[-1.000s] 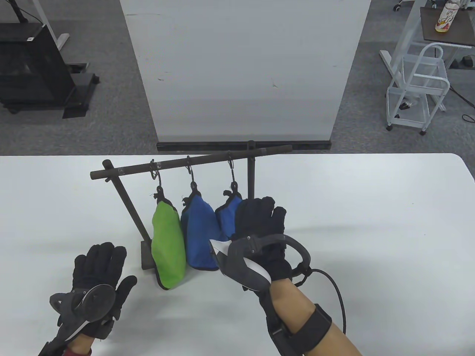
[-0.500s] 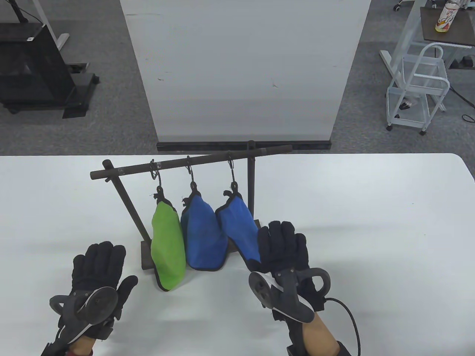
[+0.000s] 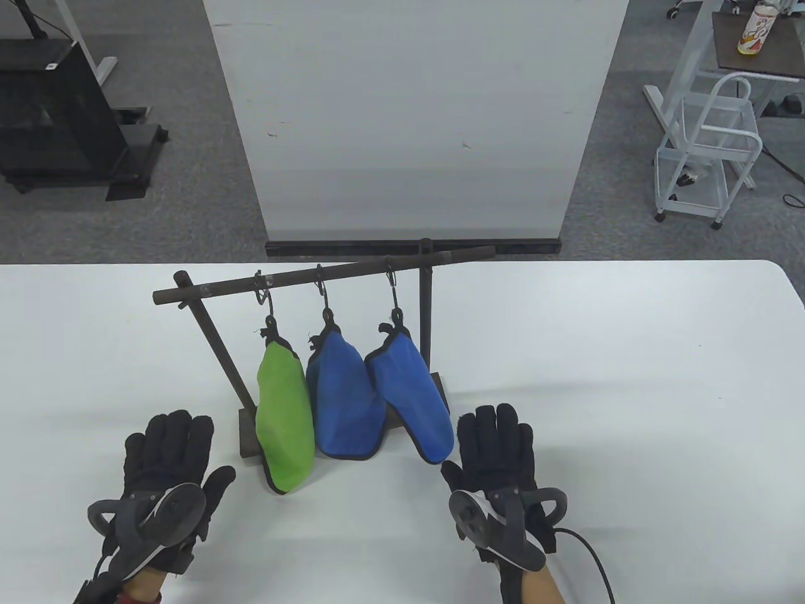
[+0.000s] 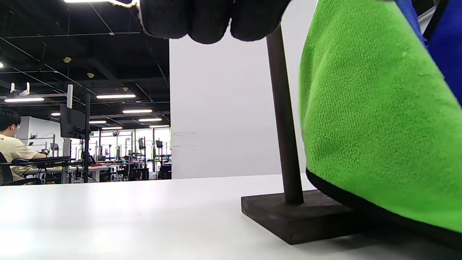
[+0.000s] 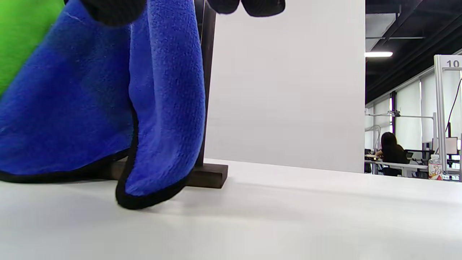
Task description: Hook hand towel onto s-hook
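Your right hand [image 3: 497, 456] lies flat on the table [image 3: 629, 377] with fingers spread, holding nothing, just right of the rightmost blue hand towel [image 3: 412, 393], which hangs from its s-hook [image 3: 394, 296] on the rack [image 3: 327, 274]. Your left hand [image 3: 166, 462] also rests spread. A far partition reads "10" [image 5: 452, 64]. Since a second ago, your right hand has drawn back from that towel.

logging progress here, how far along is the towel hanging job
It looks finished: the green towel, the middle blue towel and the right blue towel each hang from an s-hook on the rack bar. The left hand and right hand hold nothing. No unhung towel is visible.
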